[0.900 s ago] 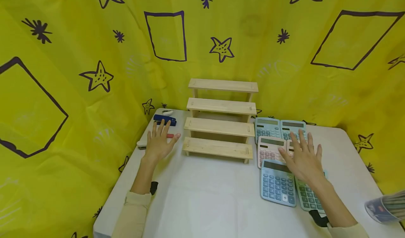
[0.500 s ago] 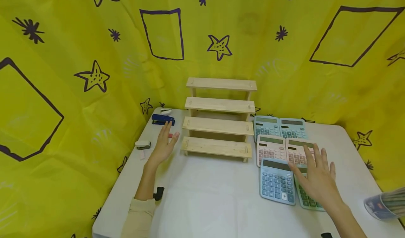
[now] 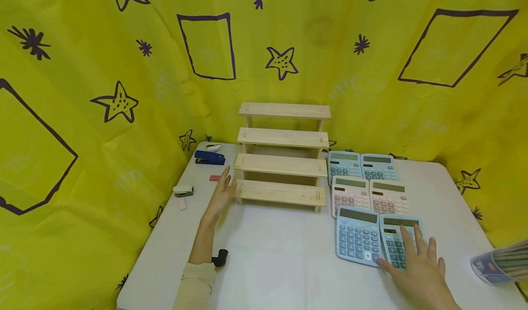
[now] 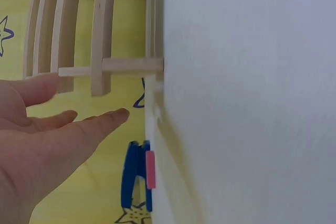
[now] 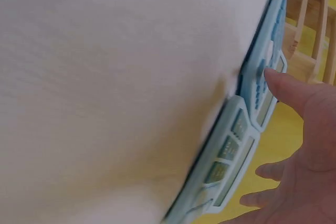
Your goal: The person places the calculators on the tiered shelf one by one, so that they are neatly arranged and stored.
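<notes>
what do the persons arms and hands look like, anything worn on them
Both hands are bare, no gloves or rings visible. The left hand has a cream long sleeve pushed back below the forearm, with a small black wrist-mounted device beside it. The right hand shows a bare wrist; its sleeve is out of frame.

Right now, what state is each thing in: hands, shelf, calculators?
Left hand: open, by the wooden shelf's left end.
Right hand: open, fingers on the green calculator.
Wooden shelf: upright, four tiers bare.
Blue calculator: flat, face up.
</notes>
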### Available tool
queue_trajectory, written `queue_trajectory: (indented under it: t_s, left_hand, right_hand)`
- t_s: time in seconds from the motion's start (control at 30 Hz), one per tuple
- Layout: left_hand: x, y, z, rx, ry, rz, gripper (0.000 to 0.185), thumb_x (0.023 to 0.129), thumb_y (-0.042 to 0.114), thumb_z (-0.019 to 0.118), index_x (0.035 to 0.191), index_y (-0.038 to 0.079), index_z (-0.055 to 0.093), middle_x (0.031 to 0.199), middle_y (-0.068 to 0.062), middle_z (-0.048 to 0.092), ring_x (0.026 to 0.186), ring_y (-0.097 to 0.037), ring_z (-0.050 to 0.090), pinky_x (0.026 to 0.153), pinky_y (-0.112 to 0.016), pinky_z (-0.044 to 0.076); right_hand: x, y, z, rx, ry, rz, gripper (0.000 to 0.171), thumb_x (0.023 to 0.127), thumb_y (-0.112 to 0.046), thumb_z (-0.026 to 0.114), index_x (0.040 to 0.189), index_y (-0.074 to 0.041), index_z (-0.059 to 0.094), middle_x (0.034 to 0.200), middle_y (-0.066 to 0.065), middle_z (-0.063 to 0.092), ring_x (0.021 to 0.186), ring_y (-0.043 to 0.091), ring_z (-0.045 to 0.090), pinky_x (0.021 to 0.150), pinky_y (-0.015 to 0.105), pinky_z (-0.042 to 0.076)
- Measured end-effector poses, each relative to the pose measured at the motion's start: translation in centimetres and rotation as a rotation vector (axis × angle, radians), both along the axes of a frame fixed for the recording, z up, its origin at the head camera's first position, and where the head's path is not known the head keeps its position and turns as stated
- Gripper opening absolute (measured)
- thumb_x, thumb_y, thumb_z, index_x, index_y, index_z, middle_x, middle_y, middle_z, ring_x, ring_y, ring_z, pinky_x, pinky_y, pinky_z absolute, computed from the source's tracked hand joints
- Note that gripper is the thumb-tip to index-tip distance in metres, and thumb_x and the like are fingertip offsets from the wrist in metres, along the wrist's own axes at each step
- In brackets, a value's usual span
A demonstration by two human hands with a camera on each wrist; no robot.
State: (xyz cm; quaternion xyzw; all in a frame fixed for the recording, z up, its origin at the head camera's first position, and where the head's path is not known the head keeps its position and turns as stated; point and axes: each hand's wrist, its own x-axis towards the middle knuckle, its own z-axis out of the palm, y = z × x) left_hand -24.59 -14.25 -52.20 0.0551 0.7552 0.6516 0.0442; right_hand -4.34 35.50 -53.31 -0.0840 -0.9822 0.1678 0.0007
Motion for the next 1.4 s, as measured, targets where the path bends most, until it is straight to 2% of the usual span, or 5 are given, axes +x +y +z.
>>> queue_trajectory:
  t_s: [0.17, 0.47, 0.77, 1.0, 1.4]
  left_hand:
    - [0.2, 0.9, -0.9, 0.154, -0.026, 0.08, 0.073, 0.103, -0.008, 0.043, 0.168, 0.012, 0.016, 0.174, -0.012, 0.012, 0.158, -0.036, 0.02, 0.127, -0.052, 0.026]
    - [0.0, 1.8, -1.1, 0.289, -0.065, 0.23, 0.076, 0.094, -0.022, 0.039, 0.164, 0.004, 0.027, 0.17, -0.017, 0.024, 0.152, -0.034, 0.037, 0.123, -0.046, 0.034]
    - [0.3, 1.8, -1.4, 0.29, -0.069, 0.249, 0.07, 0.097, -0.02, 0.04, 0.163, 0.002, 0.029, 0.169, -0.019, 0.027, 0.151, -0.035, 0.039, 0.125, -0.046, 0.032]
    - [0.5, 1.8, -1.5, 0.311, -0.062, 0.256, 0.068, 0.098, -0.02, 0.04, 0.162, 0.003, 0.031, 0.167, -0.019, 0.029, 0.15, -0.033, 0.04, 0.124, -0.043, 0.033]
    - [0.7, 1.7, -1.6, 0.333, -0.044, 0.241, 0.066, 0.098, -0.019, 0.041, 0.161, 0.001, 0.032, 0.167, -0.022, 0.029, 0.151, -0.035, 0.039, 0.123, -0.044, 0.033]
  right_hand:
    - [0.2, 0.2, -0.1, -0.005, -0.107, 0.015, 0.129, 0.086, -0.075, 0.067, 0.163, 0.002, -0.002, 0.162, 0.042, -0.012, 0.125, 0.087, 0.009, 0.093, 0.094, 0.021]
    - [-0.1, 0.4, 0.3, -0.011, -0.164, -0.007, 0.145, 0.074, -0.078, 0.076, 0.163, 0.0, -0.007, 0.16, 0.043, -0.013, 0.12, 0.09, 0.012, 0.086, 0.094, 0.029]
    - [-0.2, 0.8, -0.1, -0.06, -0.213, -0.076, 0.149, 0.072, -0.07, 0.084, 0.162, 0.0, -0.012, 0.161, 0.04, -0.017, 0.121, 0.089, 0.013, 0.089, 0.092, 0.028]
    - [-0.5, 0.6, 0.0, -0.061, -0.157, -0.087, 0.142, 0.075, -0.056, 0.088, 0.163, 0.001, -0.008, 0.16, 0.044, -0.007, 0.112, 0.077, 0.031, 0.083, 0.086, 0.043]
    - [-1.0, -1.3, 1.9, -0.11, -0.119, -0.264, 0.138, 0.078, -0.032, 0.087, 0.163, -0.008, -0.019, 0.165, 0.036, -0.016, 0.122, 0.072, 0.026, 0.091, 0.087, 0.034]
